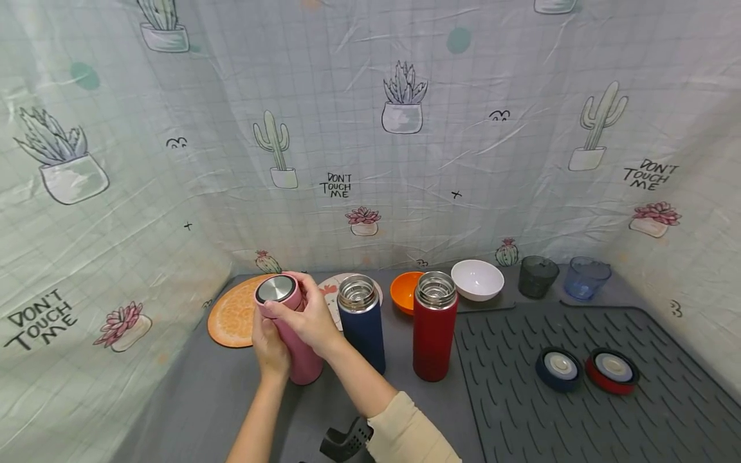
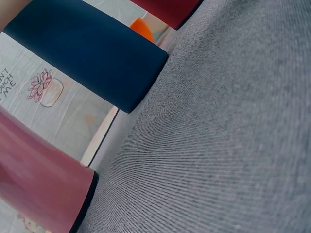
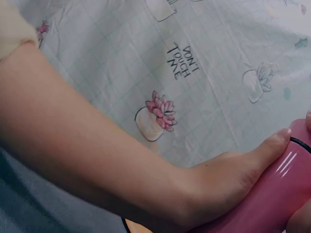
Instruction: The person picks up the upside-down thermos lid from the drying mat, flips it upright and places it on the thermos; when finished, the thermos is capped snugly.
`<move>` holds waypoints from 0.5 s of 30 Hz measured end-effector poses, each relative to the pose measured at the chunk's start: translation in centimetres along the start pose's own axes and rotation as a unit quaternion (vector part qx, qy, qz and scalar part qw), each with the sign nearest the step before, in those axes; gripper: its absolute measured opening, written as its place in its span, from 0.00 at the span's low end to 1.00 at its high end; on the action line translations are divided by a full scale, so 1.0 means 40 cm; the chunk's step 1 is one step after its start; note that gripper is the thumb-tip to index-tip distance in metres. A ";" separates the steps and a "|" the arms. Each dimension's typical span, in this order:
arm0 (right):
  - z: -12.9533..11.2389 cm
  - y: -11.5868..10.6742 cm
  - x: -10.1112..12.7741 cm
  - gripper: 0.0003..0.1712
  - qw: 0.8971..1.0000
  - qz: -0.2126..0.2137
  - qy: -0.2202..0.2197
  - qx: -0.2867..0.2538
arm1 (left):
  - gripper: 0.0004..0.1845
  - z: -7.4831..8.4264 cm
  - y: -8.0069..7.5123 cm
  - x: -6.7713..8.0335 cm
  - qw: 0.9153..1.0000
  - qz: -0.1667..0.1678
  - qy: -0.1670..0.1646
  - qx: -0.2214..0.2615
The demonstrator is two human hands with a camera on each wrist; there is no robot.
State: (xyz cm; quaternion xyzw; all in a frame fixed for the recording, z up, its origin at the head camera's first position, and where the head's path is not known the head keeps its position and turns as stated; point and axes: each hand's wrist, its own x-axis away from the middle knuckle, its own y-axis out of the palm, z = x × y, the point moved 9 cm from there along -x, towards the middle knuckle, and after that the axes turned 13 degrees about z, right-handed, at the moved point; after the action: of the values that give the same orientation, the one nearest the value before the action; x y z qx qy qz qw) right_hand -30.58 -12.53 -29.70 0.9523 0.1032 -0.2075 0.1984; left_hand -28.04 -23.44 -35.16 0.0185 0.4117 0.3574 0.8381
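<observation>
A pink flask (image 1: 301,360) stands tilted on the grey table, its pink cap with a steel top (image 1: 276,289) on its mouth. My left hand (image 1: 269,350) grips the flask's body from the left. My right hand (image 1: 302,313) curls round the cap from the right. In the right wrist view, the thumb of that hand (image 3: 265,150) lies along the pink flask (image 3: 272,201). The left wrist view shows only the pink flask's base (image 2: 43,191) near the navy flask (image 2: 87,53); the left hand itself is out of that view.
An open navy flask (image 1: 361,328) and an open red flask (image 1: 434,331) stand just right of my hands. Their navy lid (image 1: 558,368) and red lid (image 1: 612,371) lie on the ribbed dark mat (image 1: 521,411). Behind are an orange-slice mat (image 1: 231,318), orange bowl (image 1: 404,291), white bowl (image 1: 477,280) and two cups.
</observation>
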 end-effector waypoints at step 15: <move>0.005 -0.004 -0.002 0.31 0.999 0.001 -0.025 0.040 | 0.35 0.013 0.004 0.003 1.000 0.001 0.005 -0.008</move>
State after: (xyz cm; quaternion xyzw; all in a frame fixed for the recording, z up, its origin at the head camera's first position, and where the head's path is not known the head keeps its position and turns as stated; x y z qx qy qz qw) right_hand -30.78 -12.49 -29.89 0.9542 0.0889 -0.2346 0.1632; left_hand -27.71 -23.09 -34.84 0.0100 0.4133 0.3612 0.8358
